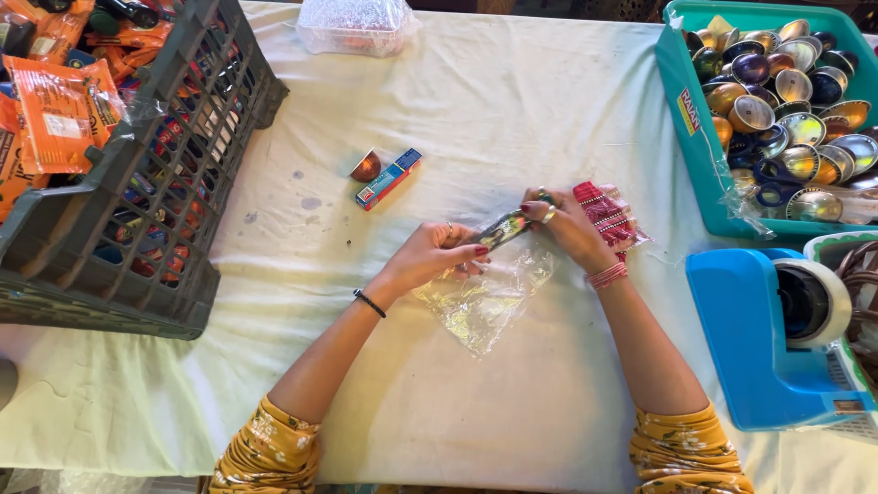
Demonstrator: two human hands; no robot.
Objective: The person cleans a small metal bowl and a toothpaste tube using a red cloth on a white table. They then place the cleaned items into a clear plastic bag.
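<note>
Midway through packing, a person works at a white-clothed table (512, 110): at far left a grey crate (174, 183) brims with orange packets, while a small blue box (389, 178) and a copper cup (367, 167) lie loose and unpacked. The left hand (430, 256) pinches the mouth of a clear plastic bag (485, 297); the right hand (567, 224) grips a slim dark stick (503, 229), only partly inside. Red packets (608, 215) wait beside it, before a teal tray (700, 146) of metal cups and a blue tape dispenser (768, 338).
</note>
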